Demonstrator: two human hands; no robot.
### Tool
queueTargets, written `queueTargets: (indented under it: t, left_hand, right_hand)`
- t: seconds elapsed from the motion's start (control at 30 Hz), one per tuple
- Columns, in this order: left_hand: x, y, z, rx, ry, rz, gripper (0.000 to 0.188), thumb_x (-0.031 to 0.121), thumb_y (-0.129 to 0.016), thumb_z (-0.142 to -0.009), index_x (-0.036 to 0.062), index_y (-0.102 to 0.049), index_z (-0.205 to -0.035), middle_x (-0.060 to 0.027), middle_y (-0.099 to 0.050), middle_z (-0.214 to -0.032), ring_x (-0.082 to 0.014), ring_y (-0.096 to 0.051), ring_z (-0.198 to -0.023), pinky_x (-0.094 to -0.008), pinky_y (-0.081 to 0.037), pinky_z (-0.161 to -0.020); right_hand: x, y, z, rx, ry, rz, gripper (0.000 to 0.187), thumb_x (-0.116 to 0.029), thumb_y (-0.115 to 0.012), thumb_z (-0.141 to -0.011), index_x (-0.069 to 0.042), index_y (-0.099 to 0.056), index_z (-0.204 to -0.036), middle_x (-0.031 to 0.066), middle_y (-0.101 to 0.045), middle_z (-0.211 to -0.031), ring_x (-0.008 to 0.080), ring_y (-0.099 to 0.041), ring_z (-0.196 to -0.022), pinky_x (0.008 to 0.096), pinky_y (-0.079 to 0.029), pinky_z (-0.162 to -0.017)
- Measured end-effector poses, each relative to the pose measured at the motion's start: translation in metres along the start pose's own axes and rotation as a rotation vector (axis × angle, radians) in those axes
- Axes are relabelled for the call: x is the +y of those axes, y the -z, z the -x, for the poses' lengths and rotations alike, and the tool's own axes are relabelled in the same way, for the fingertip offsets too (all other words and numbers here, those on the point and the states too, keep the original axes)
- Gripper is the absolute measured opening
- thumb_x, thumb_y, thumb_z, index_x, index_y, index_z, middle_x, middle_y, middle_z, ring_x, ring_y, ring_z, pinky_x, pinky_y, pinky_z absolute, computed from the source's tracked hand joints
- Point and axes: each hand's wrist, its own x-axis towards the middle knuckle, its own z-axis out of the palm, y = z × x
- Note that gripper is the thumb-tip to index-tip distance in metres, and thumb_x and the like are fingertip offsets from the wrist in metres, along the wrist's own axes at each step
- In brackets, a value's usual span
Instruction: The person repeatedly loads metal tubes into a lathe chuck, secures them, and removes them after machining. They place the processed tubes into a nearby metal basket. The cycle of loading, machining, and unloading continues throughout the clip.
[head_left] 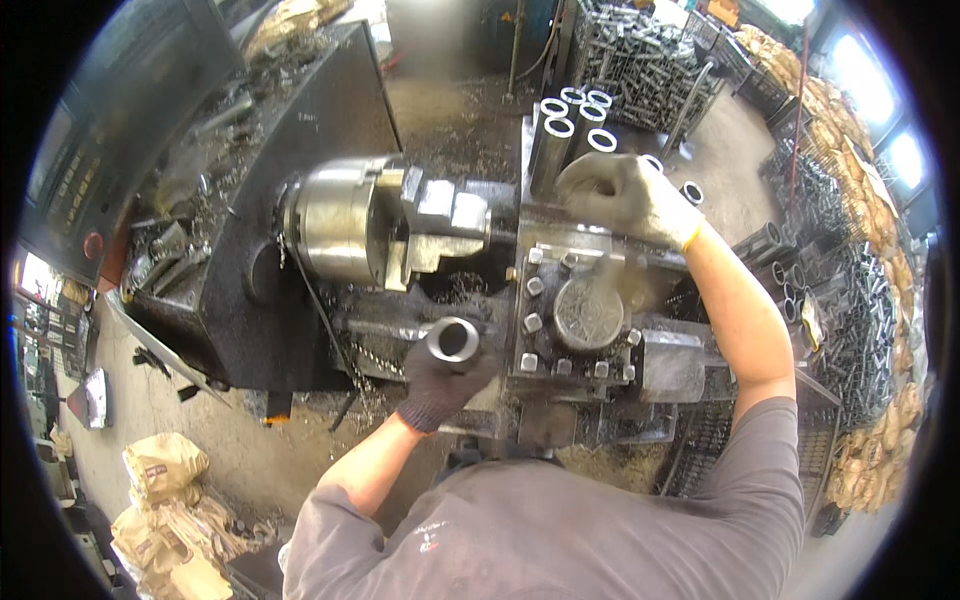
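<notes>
My left hand (pixel 447 388), in a dark glove, is closed around a short metal tube (pixel 434 350), its open end facing up. It is in front of the lathe chuck (pixel 335 225), whose stepped jaws (pixel 452 215) have a gap below them. My right hand (pixel 625 200), in a pale glove, reaches over the far side of the tool post (pixel 588 312). Its fingers are curled beside several upright metal tubes (pixel 553 150). Whatever lies inside that grip, if anything, is hidden.
Bolts ring the tool post. Metal chips cover the dark headstock side (pixel 290 130). Wire baskets (pixel 650 60) of metal parts stand at the back, with more tubes (pixel 765 245) at right. Paper sacks (pixel 165 470) lie on the floor at left.
</notes>
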Motion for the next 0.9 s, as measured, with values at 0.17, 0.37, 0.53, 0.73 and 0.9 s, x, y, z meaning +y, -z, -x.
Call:
queueTargets:
  t: [0.17, 0.37, 0.53, 0.73, 0.9]
  left_hand:
    - [0.071, -0.001, -0.079, 0.356, -0.293, 0.366, 0.055, 0.036, -0.065, -0.104, -0.0058, -0.056, -0.138, -0.0180, -0.071, -0.116, -0.0236, -0.071, -0.105, -0.0404, -0.061, -0.093]
    - [0.032, 0.041, -0.036, 0.166, 0.088, -0.052, 0.051, 0.024, -0.075, -0.100, 0.0031, -0.062, -0.145, -0.0128, -0.072, -0.128, -0.0196, -0.068, -0.116, -0.0376, -0.054, -0.103]
    - [-0.064, 0.090, 0.072, 0.367, 0.400, -0.118, 0.032, 0.017, -0.069, -0.100, -0.0003, -0.070, -0.126, -0.0081, -0.073, -0.106, -0.0170, -0.069, -0.094, -0.0328, -0.057, -0.087]
    - [-0.146, 0.171, 0.176, 1.405, 0.577, 0.565, 0.044, 0.053, -0.061, -0.107, 0.0094, -0.065, -0.101, -0.0023, -0.060, -0.080, -0.0163, -0.055, -0.065, -0.0329, -0.049, -0.064]
    - [-0.166, 0.254, 0.228, 1.368, 0.559, 0.765, 0.055, 0.067, -0.058, -0.103, 0.0158, -0.058, -0.083, 0.0019, -0.052, -0.066, -0.0159, -0.047, -0.055, -0.0400, -0.050, -0.067]
  right_hand:
    - [-0.106, -0.027, 0.002, -0.350, 0.207, -0.100, 0.051, -0.037, -0.078, -0.087, 0.001, -0.074, -0.120, 0.0178, -0.079, -0.094, 0.0292, -0.076, -0.077, 0.0393, -0.063, -0.072]
    - [-0.014, -0.004, -0.025, -0.154, -0.114, 0.500, 0.058, -0.042, -0.082, -0.083, 0.002, -0.070, -0.118, 0.0180, -0.077, -0.089, 0.0298, -0.076, -0.077, 0.0422, -0.064, -0.073]
    - [0.061, -0.042, -0.028, -0.272, -0.166, 0.638, 0.035, -0.036, -0.079, -0.081, -0.004, -0.079, -0.096, 0.0199, -0.078, -0.091, 0.0338, -0.077, -0.084, 0.0459, -0.063, -0.077]
    - [0.090, -0.074, -0.030, -0.337, -0.072, 0.385, 0.050, -0.047, -0.083, -0.082, -0.001, -0.077, -0.099, 0.0221, -0.077, -0.092, 0.0380, -0.076, -0.084, 0.0467, -0.060, -0.079]
    - [0.066, -0.094, -0.068, -0.418, -0.131, -0.026, 0.061, -0.029, -0.080, -0.088, 0.000, -0.057, -0.136, 0.0207, -0.076, -0.105, 0.0318, -0.074, -0.083, 0.0423, -0.061, -0.076]
